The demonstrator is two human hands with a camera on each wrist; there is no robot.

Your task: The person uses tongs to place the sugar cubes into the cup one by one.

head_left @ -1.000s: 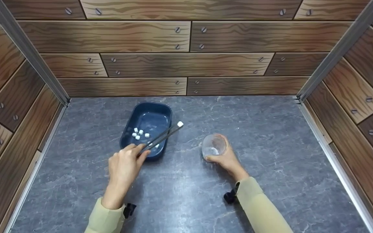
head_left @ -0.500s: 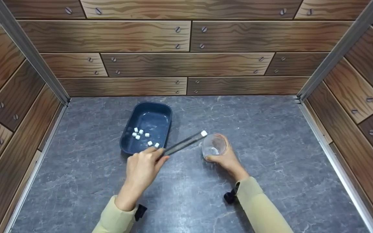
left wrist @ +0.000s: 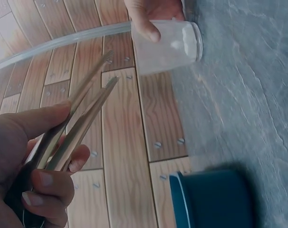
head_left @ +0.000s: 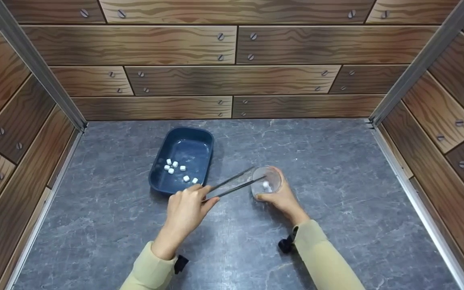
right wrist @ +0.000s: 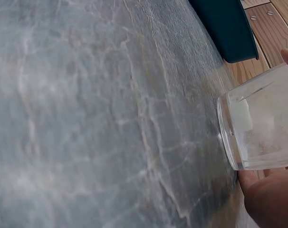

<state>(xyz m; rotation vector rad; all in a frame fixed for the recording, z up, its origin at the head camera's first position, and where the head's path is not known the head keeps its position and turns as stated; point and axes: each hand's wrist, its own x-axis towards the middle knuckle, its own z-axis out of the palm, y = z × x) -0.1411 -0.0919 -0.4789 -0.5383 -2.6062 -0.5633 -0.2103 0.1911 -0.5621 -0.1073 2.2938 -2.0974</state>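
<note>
My left hand [head_left: 185, 207] holds a pair of slim metal tongs [head_left: 240, 187], whose two arms stand apart with nothing between their serrated tips. In the head view one arm's tip overlaps the mouth of a clear plastic cup [head_left: 259, 190]. My right hand [head_left: 283, 200] grips this cup round its side, thumb at the front, and the cup stands upright on the table. White cubes [right wrist: 240, 115] show at the cup's bottom in the right wrist view. Several small white cubes [head_left: 175, 164] lie in a dark blue tray [head_left: 193, 149] left of the cup.
The grey marbled tabletop [head_left: 328, 161] is bounded by wood-patterned panels [head_left: 232, 80] at the back and both sides. Metal rails [head_left: 429, 225] run along the side edges. The tray's wall [left wrist: 215, 199] rises close to the left hand.
The left hand has carried the tongs with a white cube rightward from over the tray to the cup. The tongs' arms have parted and the cube is in the cup. The right hand stays put.
</note>
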